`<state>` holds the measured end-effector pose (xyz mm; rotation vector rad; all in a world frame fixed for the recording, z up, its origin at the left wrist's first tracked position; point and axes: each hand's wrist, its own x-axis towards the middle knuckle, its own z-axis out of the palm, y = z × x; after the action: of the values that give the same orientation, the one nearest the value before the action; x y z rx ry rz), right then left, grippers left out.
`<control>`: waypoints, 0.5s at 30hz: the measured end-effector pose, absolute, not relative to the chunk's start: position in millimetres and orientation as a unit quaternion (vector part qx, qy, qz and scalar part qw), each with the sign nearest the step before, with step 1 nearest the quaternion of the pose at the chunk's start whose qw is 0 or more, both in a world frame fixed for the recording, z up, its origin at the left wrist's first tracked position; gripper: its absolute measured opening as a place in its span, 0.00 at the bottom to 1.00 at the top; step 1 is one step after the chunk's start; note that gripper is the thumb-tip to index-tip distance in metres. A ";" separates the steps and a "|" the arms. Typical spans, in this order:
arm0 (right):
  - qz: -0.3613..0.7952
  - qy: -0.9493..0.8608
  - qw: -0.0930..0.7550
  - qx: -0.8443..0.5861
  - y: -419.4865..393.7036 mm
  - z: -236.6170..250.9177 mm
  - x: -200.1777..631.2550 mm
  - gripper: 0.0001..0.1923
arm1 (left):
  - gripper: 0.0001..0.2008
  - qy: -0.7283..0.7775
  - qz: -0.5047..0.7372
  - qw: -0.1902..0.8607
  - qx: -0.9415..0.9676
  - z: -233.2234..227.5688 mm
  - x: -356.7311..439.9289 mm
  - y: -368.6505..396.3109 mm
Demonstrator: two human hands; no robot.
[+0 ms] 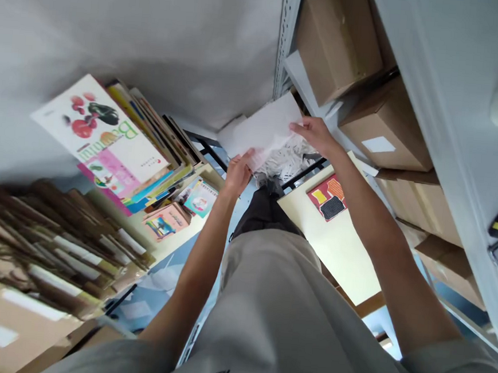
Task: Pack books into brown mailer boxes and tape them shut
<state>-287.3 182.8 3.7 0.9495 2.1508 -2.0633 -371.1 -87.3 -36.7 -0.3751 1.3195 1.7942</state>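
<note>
Stretched between my two hands is a large white sheet of paper [262,127]. My left hand [238,172] pinches its near left corner, and my right hand [314,134] grips its right edge between thumb and fingers. Under and in front of the sheet lies a heap of shredded white paper strips [286,160], close to my feet. The sheet covers part of that heap, and what lies behind it is hidden.
Stacked books and magazines [118,142] stand at the left, beside flattened cardboard [46,239]. Along the right, a metal shelf [436,109] holds several cardboard boxes [338,41]. A pale yellow tabletop [335,239] carries a red picture card [328,197]. A grey wall [158,24] rises ahead.
</note>
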 end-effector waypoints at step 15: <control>-0.671 0.717 -0.139 0.125 175.8 253.2 -294.8 0.25 | 0.25 0.525 0.795 0.217 0.214 198.7 -408.9 -105.4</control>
<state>-294.8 175.8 253.2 0.4333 2.4780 -2.3185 -408.9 -105.4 198.7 0.5922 1.4543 2.2011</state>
